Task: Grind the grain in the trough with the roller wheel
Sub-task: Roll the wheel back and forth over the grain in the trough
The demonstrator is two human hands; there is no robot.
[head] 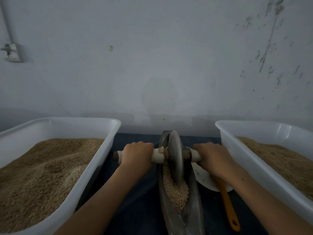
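A narrow boat-shaped metal trough [194,206] runs away from me down the middle of the dark table. Pale crushed grain [176,192] lies in its channel. A grey metal roller wheel [175,156] stands on edge in the far half of the trough, in the grain. A wooden axle wrapped in white cloth [158,156] passes through the wheel. My left hand [137,153] grips the axle left of the wheel. My right hand [212,156] grips it on the right side.
A white plastic tub [105,153] full of brown grain stands at the left, and a second white tub [237,150] with grain stands at the right. A white dish [203,178] and an orange-handled tool [228,207] lie between trough and right tub. A wall rises close behind.
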